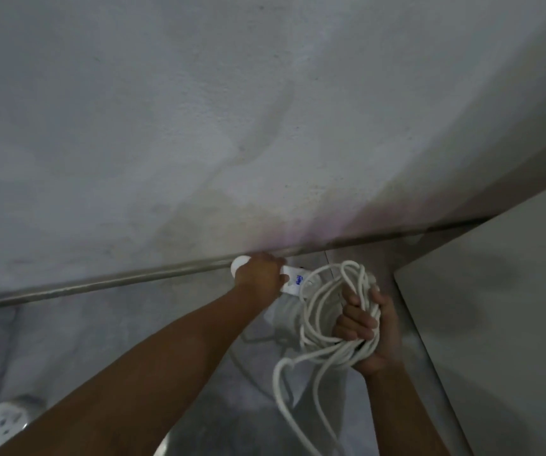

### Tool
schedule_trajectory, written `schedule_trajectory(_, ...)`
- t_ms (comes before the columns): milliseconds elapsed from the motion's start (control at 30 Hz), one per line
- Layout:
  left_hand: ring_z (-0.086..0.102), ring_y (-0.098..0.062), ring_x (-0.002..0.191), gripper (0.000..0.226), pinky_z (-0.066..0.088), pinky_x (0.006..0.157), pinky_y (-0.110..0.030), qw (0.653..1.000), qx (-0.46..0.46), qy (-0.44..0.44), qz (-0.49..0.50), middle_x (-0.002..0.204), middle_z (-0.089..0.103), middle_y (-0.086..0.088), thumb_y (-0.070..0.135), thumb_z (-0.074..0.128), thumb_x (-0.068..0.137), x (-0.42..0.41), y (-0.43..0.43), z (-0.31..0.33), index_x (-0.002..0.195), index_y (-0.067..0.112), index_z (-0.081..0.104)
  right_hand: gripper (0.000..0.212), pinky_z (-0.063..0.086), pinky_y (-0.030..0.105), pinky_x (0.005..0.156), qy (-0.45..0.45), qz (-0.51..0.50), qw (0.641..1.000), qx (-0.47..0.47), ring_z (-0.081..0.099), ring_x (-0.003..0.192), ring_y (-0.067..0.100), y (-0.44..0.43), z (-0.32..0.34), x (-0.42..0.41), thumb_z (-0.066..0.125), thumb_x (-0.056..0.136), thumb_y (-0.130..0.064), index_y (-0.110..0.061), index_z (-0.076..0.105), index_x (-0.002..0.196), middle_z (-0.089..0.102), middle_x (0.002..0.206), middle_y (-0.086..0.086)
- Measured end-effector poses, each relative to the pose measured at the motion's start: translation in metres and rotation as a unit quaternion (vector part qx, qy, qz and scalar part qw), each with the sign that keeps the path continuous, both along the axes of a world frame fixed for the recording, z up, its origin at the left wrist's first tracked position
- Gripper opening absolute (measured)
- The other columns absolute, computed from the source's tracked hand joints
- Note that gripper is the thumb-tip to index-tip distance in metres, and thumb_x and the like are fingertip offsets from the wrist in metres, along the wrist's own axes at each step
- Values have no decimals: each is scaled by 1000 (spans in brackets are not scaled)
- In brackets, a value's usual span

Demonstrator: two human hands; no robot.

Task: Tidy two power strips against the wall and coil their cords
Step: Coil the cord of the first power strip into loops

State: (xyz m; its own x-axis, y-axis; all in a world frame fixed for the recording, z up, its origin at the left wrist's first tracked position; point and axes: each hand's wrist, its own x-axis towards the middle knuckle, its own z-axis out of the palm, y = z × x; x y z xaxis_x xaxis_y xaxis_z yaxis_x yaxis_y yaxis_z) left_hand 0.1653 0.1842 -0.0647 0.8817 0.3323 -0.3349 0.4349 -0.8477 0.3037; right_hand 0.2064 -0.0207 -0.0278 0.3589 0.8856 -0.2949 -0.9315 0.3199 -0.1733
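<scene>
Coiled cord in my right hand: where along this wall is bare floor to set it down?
Bare floor runs along the skirting, left of the left hand and beyond the second power strip. Crowded: between the gripped power strip and the grey panel, where the coiled cord hangs from the right hand.

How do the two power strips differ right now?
The wall power strip lies at the wall's foot, gripped by the left hand; the near power strip lies away from the wall, untouched. The wall one is largely hidden by that hand and the coiled cord in the right hand; the near one shows its sockets. Both are white.
</scene>
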Motion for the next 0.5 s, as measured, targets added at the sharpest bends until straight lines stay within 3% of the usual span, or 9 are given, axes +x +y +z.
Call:
schedule_trajectory(133,54,-25,122,37,43,99,-34,998,-35,56,-24,131,58,-5,41,43,94,-4,5,0,125,26,56,28,38,26,54,-7,-31,999,13,36,43,9,2,-8,-1,41,89,-29,-4,54,87,39,50,-5)
schedule_trajectory(233,54,-27,120,36,45,98,-36,994,-39,99,-26,131,56,-6,44,42,94,-10,8,1,121,26,57,30,40,25,50,61,-71,995,22,36,41,6,8,-11,4,40,87,-31,-4,52,81,38,49,-7)
schedule_trajectory(300,56,-29,115,38,46,91,-35,998,-33,47,6,127,57,-8,40,48,93,-19,1,0,125,20,49,24,40,22,47,106,-108,988,-8,37,37,7,15,-12,10,44,84,-29,-7,49,75,38,45,-6)
schedule_trajectory(400,64,-27,92,22,46,73,-20,984,-125,-108,65,96,66,-5,20,55,90,-38,-14,-2,111,16,50,24,35,13,48,98,-138,980,-105,45,34,3,27,-14,22,47,79,-31,-10,50,66,42,40,-6)
schedule_trajectory(433,63,-25,89,19,45,74,-14,972,-163,-141,91,90,65,-4,13,55,90,-45,-18,-2,108,14,51,27,37,12,48,91,-138,978,-124,45,34,2,31,-14,25,47,77,-31,-10,52,61,42,40,-5)
schedule_trajectory(500,62,-21,90,23,48,87,-27,948,-224,-183,130,95,63,-9,2,53,88,-63,-23,0,111,4,53,30,41,14,47,88,-136,976,-146,44,33,3,37,-13,26,48,76,-30,-10,54,56,42,38,-4)
